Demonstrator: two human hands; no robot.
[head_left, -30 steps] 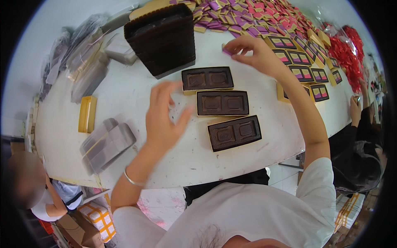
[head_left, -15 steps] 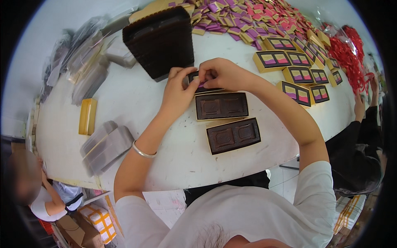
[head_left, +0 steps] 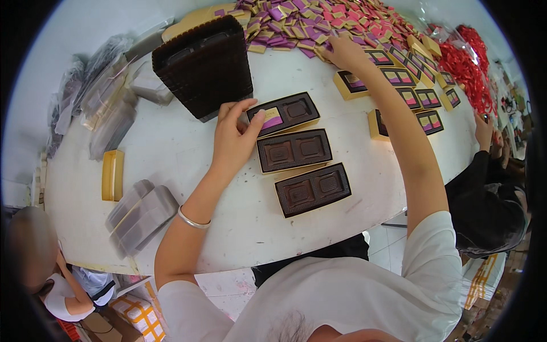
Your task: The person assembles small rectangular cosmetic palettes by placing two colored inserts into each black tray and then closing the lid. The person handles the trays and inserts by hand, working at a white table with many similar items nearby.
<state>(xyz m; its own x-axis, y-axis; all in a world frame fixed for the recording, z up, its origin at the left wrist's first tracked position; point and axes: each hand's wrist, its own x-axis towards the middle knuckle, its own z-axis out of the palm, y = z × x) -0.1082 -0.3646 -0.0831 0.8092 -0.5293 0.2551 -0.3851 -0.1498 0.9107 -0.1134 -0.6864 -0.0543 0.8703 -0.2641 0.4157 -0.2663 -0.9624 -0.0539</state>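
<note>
My left hand (head_left: 232,134) grips the left end of a gold box (head_left: 296,110) with a dark brown tray inside. A purple-and-gold packet (head_left: 270,118) fills the left well of that tray, under my thumb; the right well is bare. Two more gold boxes stand in front, the middle one (head_left: 294,150) and the nearest one (head_left: 313,190), both with bare wells. Far off to the right, my right hand (head_left: 346,52) reaches the near edge of a heap of purple packets (head_left: 296,25), thumb and forefinger apart.
A tall stack of dark brown trays (head_left: 205,68) stands behind my left hand. Filled boxes (head_left: 407,98) cluster at the right, near red shredded filler (head_left: 470,62). Clear plastic lids (head_left: 142,216) and an open gold sleeve (head_left: 113,175) lie left. Other people sit at both sides.
My right hand has left the back box and moved far and right to the packet heap. The packet's left well and bare right well now show. My left hand stays at the box.
</note>
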